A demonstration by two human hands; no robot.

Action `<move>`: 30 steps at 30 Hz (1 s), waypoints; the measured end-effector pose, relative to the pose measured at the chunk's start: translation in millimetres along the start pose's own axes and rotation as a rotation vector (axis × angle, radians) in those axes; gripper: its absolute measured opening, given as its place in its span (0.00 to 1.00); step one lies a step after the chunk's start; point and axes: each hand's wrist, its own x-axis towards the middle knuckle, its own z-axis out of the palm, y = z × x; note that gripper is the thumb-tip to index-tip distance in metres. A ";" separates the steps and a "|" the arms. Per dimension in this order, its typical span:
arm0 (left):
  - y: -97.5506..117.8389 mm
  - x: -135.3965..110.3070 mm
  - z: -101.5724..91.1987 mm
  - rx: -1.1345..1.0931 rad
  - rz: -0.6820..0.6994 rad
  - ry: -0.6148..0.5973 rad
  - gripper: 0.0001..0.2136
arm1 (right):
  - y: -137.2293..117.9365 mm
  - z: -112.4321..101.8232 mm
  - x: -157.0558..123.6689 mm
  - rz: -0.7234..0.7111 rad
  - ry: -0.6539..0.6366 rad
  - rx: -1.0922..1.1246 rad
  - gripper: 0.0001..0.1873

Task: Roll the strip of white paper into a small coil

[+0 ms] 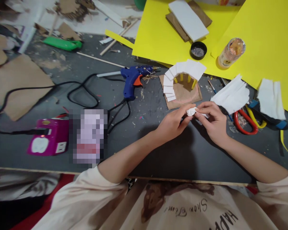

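Both hands meet over the dark table, just in front of a small model staircase [182, 78] made of white foam steps on yellow posts, standing on a brown cardboard base. My left hand [174, 123] pinches a small white foam piece [191, 111] from the left. My right hand [212, 119] grips the same piece from the right, fingers closed on it. A fan of cut white foam strips [231, 95] lies just right of my right hand.
A blue glue gun [133, 79] lies left of the model, its black cord looping to a pink power strip [49, 137]. Red and yellow scissors [246, 119], a glue bottle [231, 52], a black lid [198, 50] and yellow paper sheets [163, 35] sit at the right and back. Cardboard scraps lie at the left.
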 end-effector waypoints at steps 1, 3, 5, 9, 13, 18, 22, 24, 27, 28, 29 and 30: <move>-0.1 -0.2 0.0 0.007 -0.005 0.003 0.14 | 0.4 -0.4 0.4 -0.005 0.000 -0.010 0.03; -0.2 -0.4 -0.3 0.017 -0.013 -0.004 0.14 | 1.1 -0.9 0.7 -0.004 -0.007 -0.007 0.02; -0.1 -0.4 -0.7 0.008 -0.020 -0.022 0.14 | 1.8 -0.9 0.4 0.001 -0.013 0.022 0.02; 0.0 -0.2 -0.8 -0.025 -0.046 -0.040 0.13 | 2.2 -0.3 -0.7 0.001 -0.014 0.066 0.03; -0.6 -0.8 0.4 -0.040 -0.040 -0.009 0.12 | 0.4 0.1 -1.0 -0.010 -0.015 0.069 0.04; -1.8 -2.2 0.1 -0.098 -0.051 0.013 0.11 | -2.2 0.4 -0.8 0.016 -0.027 0.025 0.04; -3.0 -2.5 -0.4 -0.152 -0.051 -0.010 0.12 | -1.9 1.2 -0.9 0.018 -0.026 0.086 0.03; -3.5 -2.6 0.0 -0.152 -0.055 -0.017 0.12 | -1.9 1.5 -0.7 0.034 -0.015 0.123 0.02; -3.9 -2.6 0.9 -0.136 -0.062 -0.018 0.12 | -3.1 1.6 0.2 0.120 -0.013 0.163 0.03; -4.0 -2.6 1.1 -0.129 -0.062 -0.015 0.12 | -3.8 1.6 0.7 0.169 -0.022 0.195 0.04; -4.1 -2.6 1.2 -0.123 -0.058 -0.012 0.12 | -4.6 1.7 1.3 0.226 -0.035 0.246 0.05; -4.3 -2.6 1.3 -0.117 -0.051 -0.011 0.11 | -5.5 1.8 2.1 0.290 -0.051 0.314 0.06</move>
